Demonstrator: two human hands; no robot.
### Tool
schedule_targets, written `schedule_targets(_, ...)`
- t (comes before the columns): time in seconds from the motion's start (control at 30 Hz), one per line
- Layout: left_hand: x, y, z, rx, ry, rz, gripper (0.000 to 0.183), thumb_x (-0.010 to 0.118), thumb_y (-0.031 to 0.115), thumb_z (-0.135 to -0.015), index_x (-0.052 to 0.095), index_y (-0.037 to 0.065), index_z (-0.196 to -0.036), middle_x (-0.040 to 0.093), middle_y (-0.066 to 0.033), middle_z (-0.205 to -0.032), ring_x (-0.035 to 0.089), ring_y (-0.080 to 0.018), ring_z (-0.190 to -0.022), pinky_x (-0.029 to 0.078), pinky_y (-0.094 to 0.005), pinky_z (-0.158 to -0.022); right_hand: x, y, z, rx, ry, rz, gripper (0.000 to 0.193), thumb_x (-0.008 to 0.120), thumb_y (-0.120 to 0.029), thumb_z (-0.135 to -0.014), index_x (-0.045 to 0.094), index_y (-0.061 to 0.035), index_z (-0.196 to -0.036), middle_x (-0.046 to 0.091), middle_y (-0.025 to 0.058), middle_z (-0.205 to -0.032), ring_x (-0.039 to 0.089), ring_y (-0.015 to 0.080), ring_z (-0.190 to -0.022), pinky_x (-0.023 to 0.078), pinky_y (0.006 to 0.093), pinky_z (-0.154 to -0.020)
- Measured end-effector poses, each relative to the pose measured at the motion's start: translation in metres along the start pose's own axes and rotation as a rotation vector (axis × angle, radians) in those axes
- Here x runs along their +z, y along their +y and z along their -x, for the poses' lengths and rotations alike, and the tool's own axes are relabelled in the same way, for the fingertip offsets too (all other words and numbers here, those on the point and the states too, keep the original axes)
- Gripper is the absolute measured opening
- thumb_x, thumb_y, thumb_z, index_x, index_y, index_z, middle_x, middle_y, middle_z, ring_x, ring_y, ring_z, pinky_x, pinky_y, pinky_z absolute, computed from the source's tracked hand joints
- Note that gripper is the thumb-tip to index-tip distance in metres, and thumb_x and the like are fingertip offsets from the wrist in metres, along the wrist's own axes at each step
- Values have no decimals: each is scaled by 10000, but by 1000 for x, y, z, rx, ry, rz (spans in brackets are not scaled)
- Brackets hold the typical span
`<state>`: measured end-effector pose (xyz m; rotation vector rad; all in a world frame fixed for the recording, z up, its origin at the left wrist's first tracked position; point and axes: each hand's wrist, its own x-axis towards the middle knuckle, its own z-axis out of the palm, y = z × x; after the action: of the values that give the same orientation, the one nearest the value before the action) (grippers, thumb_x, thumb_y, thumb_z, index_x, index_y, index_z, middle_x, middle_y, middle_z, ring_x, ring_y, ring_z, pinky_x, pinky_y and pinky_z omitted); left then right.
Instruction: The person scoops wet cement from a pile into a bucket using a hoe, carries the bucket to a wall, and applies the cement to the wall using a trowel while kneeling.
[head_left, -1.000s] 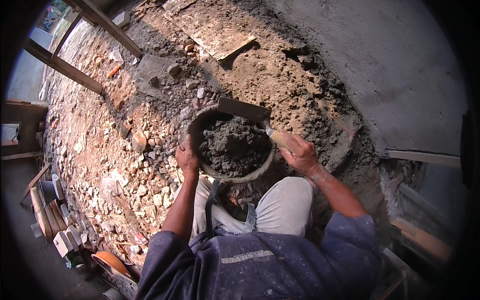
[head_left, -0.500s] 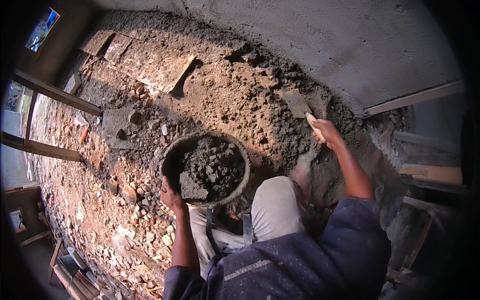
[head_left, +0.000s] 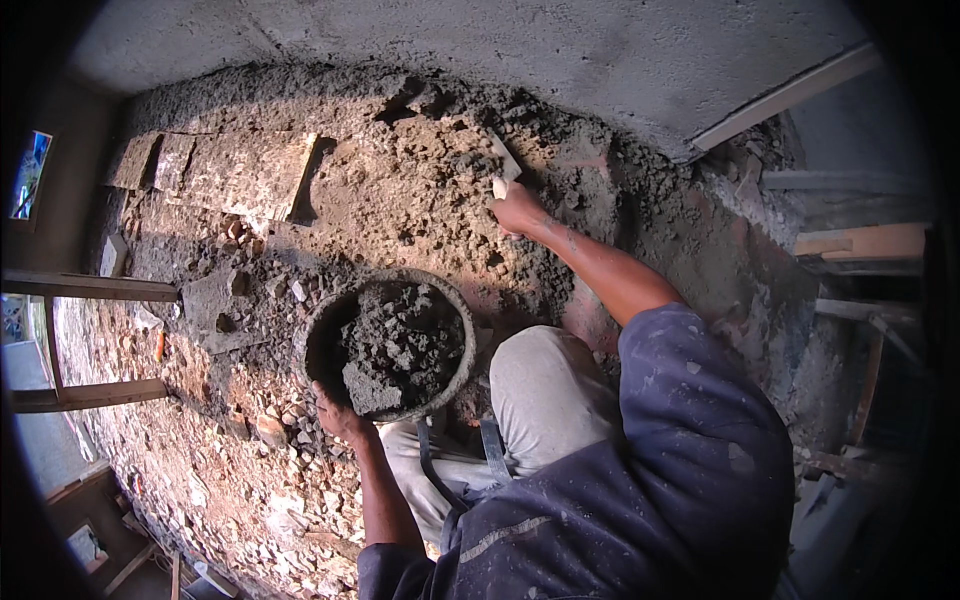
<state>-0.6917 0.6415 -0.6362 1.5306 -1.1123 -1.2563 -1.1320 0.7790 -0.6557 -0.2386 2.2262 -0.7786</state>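
My left hand (head_left: 342, 415) grips the lower left rim of a round dark bucket (head_left: 468, 350), just ahead of my knees. Grey, lumpy mortar (head_left: 400, 345) fills much of the bucket, with a smoother slab-like lump near my side. My right arm is stretched forward, and my right hand (head_left: 520, 208) is closed around the pale wooden handle of a trowel (head_left: 507, 157). The trowel's blade, seen nearly edge-on, is at the crumbly mortar on the ground near the foot of the wall; whether it touches is hard to tell.
A rough grey wall (head_left: 560, 50) rises along the far side. Flat boards (head_left: 240, 172) lie on the ground at the far left. Broken stones (head_left: 240, 470) cover the left side. Wooden bars (head_left: 90, 393) stand at the left edge, and timber pieces (head_left: 862, 243) at the right.
My right hand has swung the trowel left and farther out, turning its blade from flat to nearly edge-on. My left hand keeps its hold on the bucket. The view has shifted.
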Motion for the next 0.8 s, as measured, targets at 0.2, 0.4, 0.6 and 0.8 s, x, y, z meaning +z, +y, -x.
schedule_targets(0.2, -19, -13, -4, 313, -59, -431, 544, 516, 414, -951, 531, -2, -1302, 630, -178, -1077, 593, -230, -832, 510, -371, -711, -29, 57, 56, -289, 418, 276, 576, 552, -191, -823, 383, -109, -1368, 619, 258, -1025, 609, 425, -935, 482, 497, -788)
schedule_targets(0.4, -9, 4, -2, -23, -27, -176, 591, 543, 467, -933, 594, -63, -1190, 644, -144, -1050, 585, -209, -830, 496, -373, -735, -29, 197, 130, -308, 279, 50, 373, 566, -175, -823, 488, -6, -1147, 584, 262, -999, 578, 428, -896, 449, 483, -781)
schedule_targets(0.6, -3, 24, 13, 4, -65, 34, 572, 562, 495, -924, 646, -47, -1084, 665, -115, -999, 610, -206, -817, 503, -356, -767, 22, 153, 174, -237, -271, 201, 390, 607, -385, -860, 574, -52, -1060, 635, 228, -977, 612, 402, -957, 469, 454, -788)
schedule_targets(0.8, -8, 17, 2, 75, 15, -175, 557, 574, 486, -926, 660, -52, -1045, 662, -100, -974, 587, -182, -844, 473, -322, -792, 2, 122, 80, -297, -272, 512, 483, 582, -530, -847, 587, -85, -1035, 659, 204, -958, 627, 400, -926, 484, 482, -789)
